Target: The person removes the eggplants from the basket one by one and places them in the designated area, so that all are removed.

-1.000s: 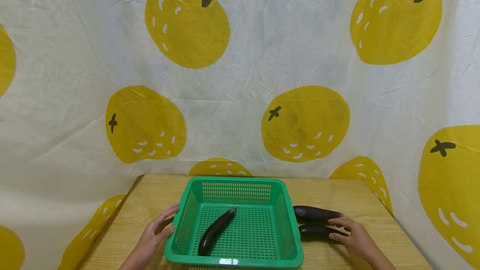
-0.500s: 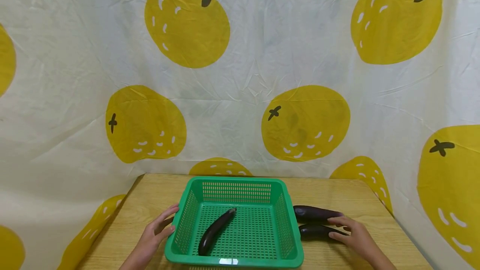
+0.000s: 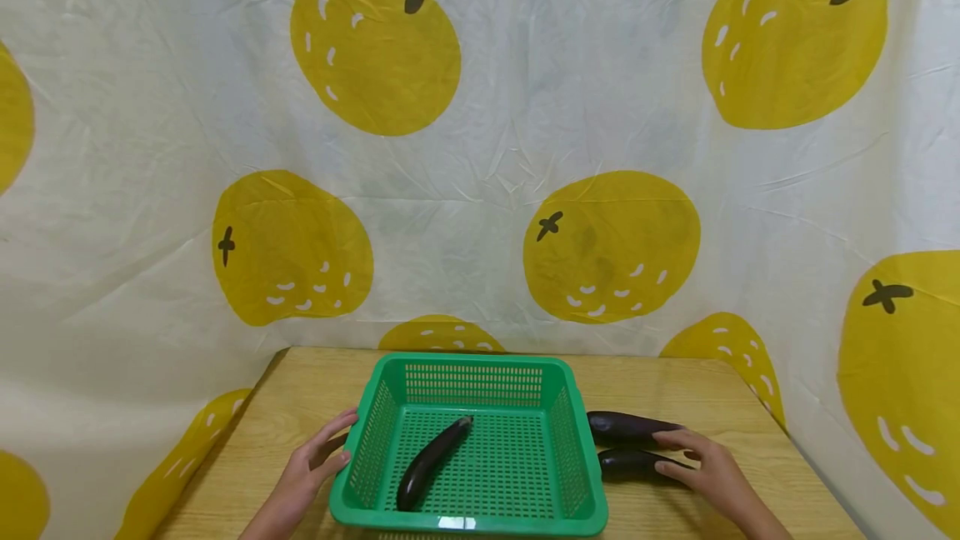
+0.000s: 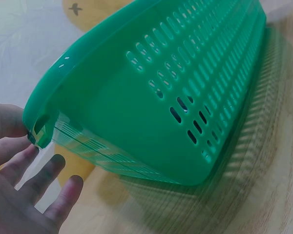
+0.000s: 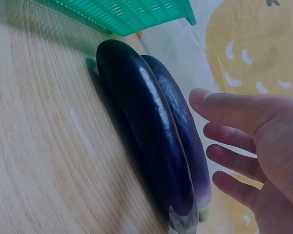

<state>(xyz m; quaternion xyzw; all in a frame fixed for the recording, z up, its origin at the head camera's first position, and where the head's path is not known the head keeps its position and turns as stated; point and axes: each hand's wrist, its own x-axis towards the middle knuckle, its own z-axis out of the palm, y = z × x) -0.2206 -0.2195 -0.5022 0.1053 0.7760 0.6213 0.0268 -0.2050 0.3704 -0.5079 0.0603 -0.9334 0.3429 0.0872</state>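
A green plastic basket (image 3: 558, 523) sits on the wooden table, with one dark eggplant (image 3: 429, 467) lying slantwise inside it. My left hand (image 3: 303, 469) is at the basket's left side, fingers spread and relaxed. In the left wrist view, fingertips are at the rim, and whether they press on it cannot be told. Right of the basket, a far eggplant (image 3: 626, 427) and a near eggplant (image 3: 630, 465) lie side by side. Over their right ends hovers my right hand (image 3: 708, 469); in the right wrist view its thumb and fingers are apart, holding nothing.
The wooden table (image 3: 322, 373) reaches back to a pale cloth (image 3: 465, 148) printed with yellow fruit. This cloth hangs behind the table and along its sides. The two loose eggplants lie close to the basket's right wall.
My right hand has shifted very slightly left over the eggplants. The left hand, the basket and all the eggplants stay where they were.
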